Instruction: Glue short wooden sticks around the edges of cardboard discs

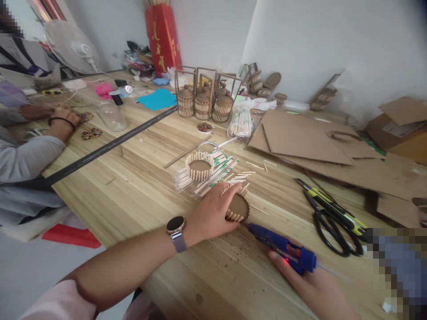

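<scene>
My left hand (215, 211), with a watch on its wrist, is closed around the side of a round brown cardboard base (239, 207) partly ringed with short wooden sticks. In my right hand (308, 284) is a blue hot glue gun (283, 246) with a red light glowing on it. Its nozzle points at the near edge of the base; I cannot tell if it touches. Beyond my left hand a finished stick ring (199, 167) with a brown bottom sits on wrapped chopsticks (218, 171). Short cut sticks (240, 177) lie loose beside them.
Black scissors (328, 226) and a yellow-green cutter (336, 204) lie at right, before cardboard sheets (303, 138). Small stick baskets (203, 100) with tall handles stand at the back near a bowl of brown beads (204, 128). Another person's hands (63, 118) handle beadwork at left.
</scene>
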Action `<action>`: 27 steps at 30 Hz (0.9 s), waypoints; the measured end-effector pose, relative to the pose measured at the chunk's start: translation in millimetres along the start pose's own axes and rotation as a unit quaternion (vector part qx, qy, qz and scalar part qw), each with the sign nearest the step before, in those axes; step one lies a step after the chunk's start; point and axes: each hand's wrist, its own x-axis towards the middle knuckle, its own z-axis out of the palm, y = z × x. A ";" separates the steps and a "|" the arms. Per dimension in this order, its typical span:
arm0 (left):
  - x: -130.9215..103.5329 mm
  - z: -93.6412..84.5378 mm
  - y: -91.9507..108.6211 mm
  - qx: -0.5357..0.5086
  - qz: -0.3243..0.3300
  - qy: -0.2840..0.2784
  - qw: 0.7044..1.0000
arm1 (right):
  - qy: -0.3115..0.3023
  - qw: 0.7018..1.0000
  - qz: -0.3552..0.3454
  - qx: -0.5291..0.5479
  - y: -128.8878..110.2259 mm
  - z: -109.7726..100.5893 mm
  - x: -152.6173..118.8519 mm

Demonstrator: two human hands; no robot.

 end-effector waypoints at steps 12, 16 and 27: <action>0.6 -0.2 0.0 -0.006 -0.001 -0.002 1.000 | 0.002 1.000 -0.013 -0.005 -4.3 -0.1 2.5; 0.5 0.1 -0.1 -0.002 0.001 -0.005 1.000 | 0.006 1.000 -0.007 -0.002 -7.1 -1.4 3.2; 1.2 -0.8 0.0 0.008 0.001 -0.007 1.000 | 0.013 1.000 -0.010 -0.011 -10.4 -4.4 4.3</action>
